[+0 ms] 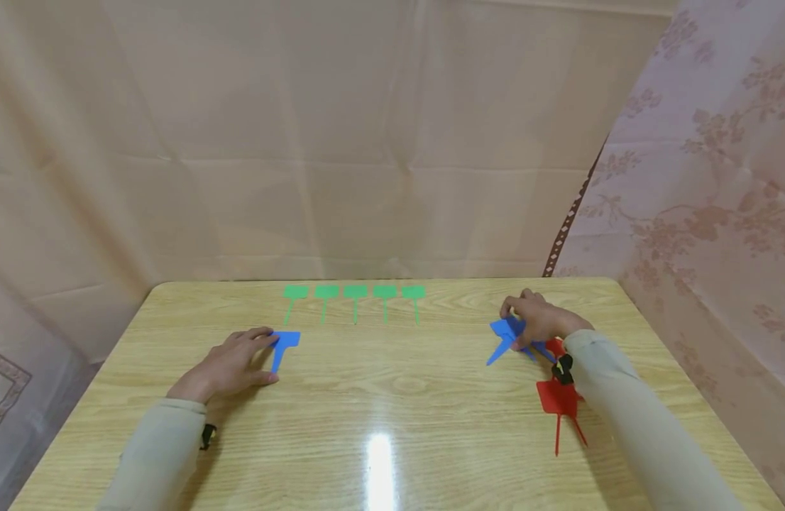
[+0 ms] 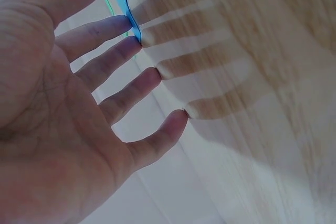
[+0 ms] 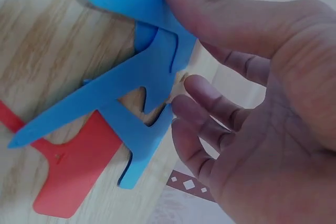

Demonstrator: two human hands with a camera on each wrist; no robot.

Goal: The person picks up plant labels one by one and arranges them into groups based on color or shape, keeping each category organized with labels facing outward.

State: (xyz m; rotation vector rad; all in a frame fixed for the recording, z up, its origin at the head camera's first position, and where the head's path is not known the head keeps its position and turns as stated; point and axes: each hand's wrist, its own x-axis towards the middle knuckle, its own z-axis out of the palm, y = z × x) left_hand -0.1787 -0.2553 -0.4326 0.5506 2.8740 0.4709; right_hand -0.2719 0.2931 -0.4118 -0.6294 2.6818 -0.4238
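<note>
One blue T-shaped plant label (image 1: 287, 338) lies near the left end of the table. My left hand (image 1: 229, 363) is at it, the index and middle fingertips touching its edge and the thumb by its stem. On the right, several blue plant labels (image 3: 142, 72) lie crossed over one another. My right hand (image 1: 539, 319) pinches one at the pile's far side, thumb over it and the other fingers curled; the index fingertip is hidden. Red plant labels (image 1: 558, 397) lie beside and under the blue ones, partly covered by the right sleeve.
Several green plant labels (image 1: 355, 292) stand in an even row along the table's back edge, heads away from me. A beige curtain (image 1: 367, 142) hangs behind the wooden table (image 1: 341, 433), with a flowered cloth (image 1: 718, 191) at the right.
</note>
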